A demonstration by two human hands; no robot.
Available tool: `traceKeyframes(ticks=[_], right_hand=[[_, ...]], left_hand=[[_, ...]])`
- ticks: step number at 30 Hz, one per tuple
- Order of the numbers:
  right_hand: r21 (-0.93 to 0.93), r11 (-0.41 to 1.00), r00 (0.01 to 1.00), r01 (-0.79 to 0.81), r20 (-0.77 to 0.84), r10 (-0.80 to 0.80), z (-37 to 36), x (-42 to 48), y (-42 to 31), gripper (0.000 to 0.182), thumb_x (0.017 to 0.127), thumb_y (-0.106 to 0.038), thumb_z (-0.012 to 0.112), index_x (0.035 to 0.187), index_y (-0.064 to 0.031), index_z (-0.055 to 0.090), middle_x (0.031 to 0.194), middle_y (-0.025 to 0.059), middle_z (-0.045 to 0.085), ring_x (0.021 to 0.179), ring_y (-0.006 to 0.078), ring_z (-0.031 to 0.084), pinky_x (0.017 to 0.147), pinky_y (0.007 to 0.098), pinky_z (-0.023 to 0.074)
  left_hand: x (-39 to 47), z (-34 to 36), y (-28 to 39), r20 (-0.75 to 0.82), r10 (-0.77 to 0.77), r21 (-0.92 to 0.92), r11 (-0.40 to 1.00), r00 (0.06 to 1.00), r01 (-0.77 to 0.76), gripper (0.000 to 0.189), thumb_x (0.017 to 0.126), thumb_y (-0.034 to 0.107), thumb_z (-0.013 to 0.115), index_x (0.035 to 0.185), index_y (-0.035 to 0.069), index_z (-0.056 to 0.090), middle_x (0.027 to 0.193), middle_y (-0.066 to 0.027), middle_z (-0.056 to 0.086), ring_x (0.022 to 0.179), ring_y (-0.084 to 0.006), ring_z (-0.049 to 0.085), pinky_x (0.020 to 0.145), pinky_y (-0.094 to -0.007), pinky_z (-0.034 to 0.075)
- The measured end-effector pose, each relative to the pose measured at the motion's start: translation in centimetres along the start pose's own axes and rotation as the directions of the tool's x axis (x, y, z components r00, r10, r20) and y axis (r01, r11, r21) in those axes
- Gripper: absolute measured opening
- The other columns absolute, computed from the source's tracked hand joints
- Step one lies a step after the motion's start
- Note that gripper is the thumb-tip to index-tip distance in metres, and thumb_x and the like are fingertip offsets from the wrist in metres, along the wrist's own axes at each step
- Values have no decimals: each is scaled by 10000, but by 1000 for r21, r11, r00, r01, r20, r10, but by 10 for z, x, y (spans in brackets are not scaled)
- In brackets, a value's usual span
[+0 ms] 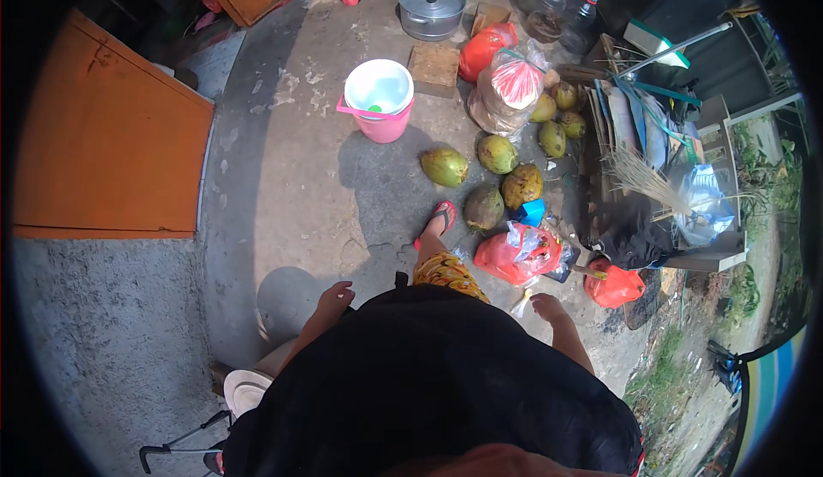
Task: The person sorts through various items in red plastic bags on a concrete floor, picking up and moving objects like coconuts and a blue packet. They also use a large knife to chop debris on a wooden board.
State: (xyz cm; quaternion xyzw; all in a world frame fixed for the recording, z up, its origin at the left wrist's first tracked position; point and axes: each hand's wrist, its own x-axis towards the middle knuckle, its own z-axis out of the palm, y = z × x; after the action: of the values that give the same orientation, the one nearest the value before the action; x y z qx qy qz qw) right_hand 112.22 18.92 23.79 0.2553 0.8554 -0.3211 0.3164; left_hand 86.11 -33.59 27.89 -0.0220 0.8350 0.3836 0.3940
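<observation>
My left hand (337,298) hangs at my left side with nothing seen in it, its fingers slightly curled. On the other side my right hand (549,308) is held low, also with nothing seen in it, near a red plastic bag of rubbish (518,253). In front of my sandalled foot (442,220) lie several green and brown coconuts, among them a green one (444,167), a yellowish one (521,186) and a dull brown one (483,207). A pink bucket (380,126) with a white inside stands on the concrete farther ahead. A blue piece (530,213) rests by the coconuts.
A lidded metal pot (431,9), a wooden block (434,69) and filled plastic bags (508,91) stand ahead. To the right are a stick broom (649,181), stacked cardboard and another red bag (614,283). An orange door (116,136) is on the left.
</observation>
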Motion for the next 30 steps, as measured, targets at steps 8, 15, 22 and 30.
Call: traceKeyframes(ticks=[8,15,22,30], right_hand=[[114,992,991,48,-128,-33,-154,150,-95,209,729,-77,495,855,-87,661,937,105,639,894,257,600,823,335,452],[239,947,950,215,-276,-146,-292,204,-198,179,766,-129,496,850,-56,637,807,127,627,801,274,602,745,348,464],[543,776,930,321,-337,-149,-407,300,-271,244,816,-41,512,1056,-30,554,914,83,622,815,155,591,728,280,462],[766,602,956,226,-293,14,-527,477,-293,203,886,-87,488,1062,4,533,944,58,592,895,133,565,746,268,474]], left_hand=[[111,-76,24,-110,-200,72,975,974,208,409,759,271,595,1105,56,566,889,-123,637,707,-200,618,703,-295,486],[202,-126,187,-270,-261,-178,960,927,218,384,753,192,565,1106,41,562,820,-104,634,660,-167,605,637,-287,474],[370,-123,280,58,-136,-352,924,989,148,389,778,163,578,1142,36,527,786,-70,594,684,-131,565,632,-260,455],[646,-66,493,148,182,217,953,972,-212,400,812,184,585,1187,77,497,946,-90,589,768,-149,585,692,-281,468]])
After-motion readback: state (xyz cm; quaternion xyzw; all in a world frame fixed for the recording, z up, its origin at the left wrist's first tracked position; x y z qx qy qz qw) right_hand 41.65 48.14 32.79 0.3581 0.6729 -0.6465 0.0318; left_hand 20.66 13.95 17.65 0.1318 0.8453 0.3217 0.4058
